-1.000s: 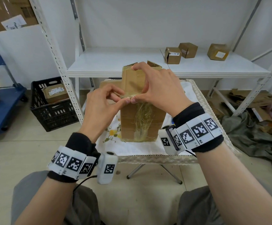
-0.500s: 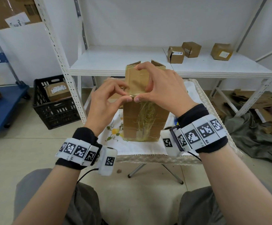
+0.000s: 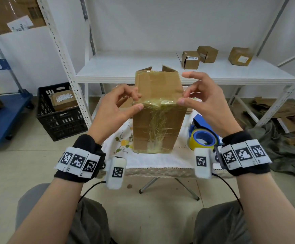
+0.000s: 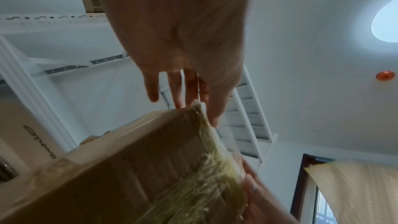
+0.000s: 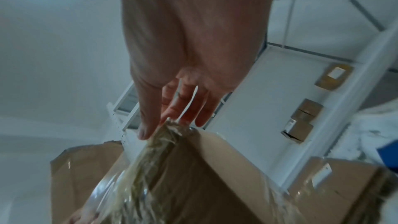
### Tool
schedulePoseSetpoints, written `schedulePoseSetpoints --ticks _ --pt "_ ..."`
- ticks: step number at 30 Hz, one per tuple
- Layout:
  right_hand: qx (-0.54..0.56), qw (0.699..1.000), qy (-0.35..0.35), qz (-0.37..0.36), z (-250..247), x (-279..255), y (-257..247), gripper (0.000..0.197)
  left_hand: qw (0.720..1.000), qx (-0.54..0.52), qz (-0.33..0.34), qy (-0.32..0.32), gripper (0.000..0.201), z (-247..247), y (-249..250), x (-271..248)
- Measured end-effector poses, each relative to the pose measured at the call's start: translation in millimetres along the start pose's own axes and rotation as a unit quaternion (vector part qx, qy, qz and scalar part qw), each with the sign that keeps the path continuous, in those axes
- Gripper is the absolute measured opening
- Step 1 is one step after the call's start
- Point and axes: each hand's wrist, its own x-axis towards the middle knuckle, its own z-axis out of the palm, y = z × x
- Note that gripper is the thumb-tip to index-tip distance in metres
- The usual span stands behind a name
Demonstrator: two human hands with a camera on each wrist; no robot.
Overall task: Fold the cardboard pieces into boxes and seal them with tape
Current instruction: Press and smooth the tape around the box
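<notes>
The head view shows the whole cardboard box standing tall on the table, between the two hands. Only this view shows the blue tape roll, down on the table under the right hand, and the white shelf behind the box with small boxes on it.

The wrist views look up from below. They show the crinkly yellow tape close up, bunched along the top edge of the box.

The left hand sits at the left end of that taped edge. Its fingers are bent and a little apart, and they pinch the tape at the corner with the thumb below. The right hand is at the right end. Its thumb presses the tape at that corner, and its other fingers are spread and lifted above. I cannot tell if they touch the box.

There is open room above the box and on the table in front of it.
</notes>
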Motion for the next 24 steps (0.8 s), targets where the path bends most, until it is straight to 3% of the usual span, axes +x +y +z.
schedulePoseSetpoints --ticks 6,14,24 --pt "0.079 0.997 -0.003 0.025 -2.8 -5.1 7.4 0.056 1.000 0.005 -0.011 0.022 0.012 0.7 4.6 3.1" --pt "0.113 0.993 0.003 0.034 5.0 -0.2 18.8 0.049 0.996 0.038 -0.021 0.072 0.022 12.6 4.7 9.5" --pt "0.155 0.987 0.030 0.020 20.4 3.7 22.8 0.062 0.992 0.003 -0.046 0.120 0.018 35.9 5.2 15.6"
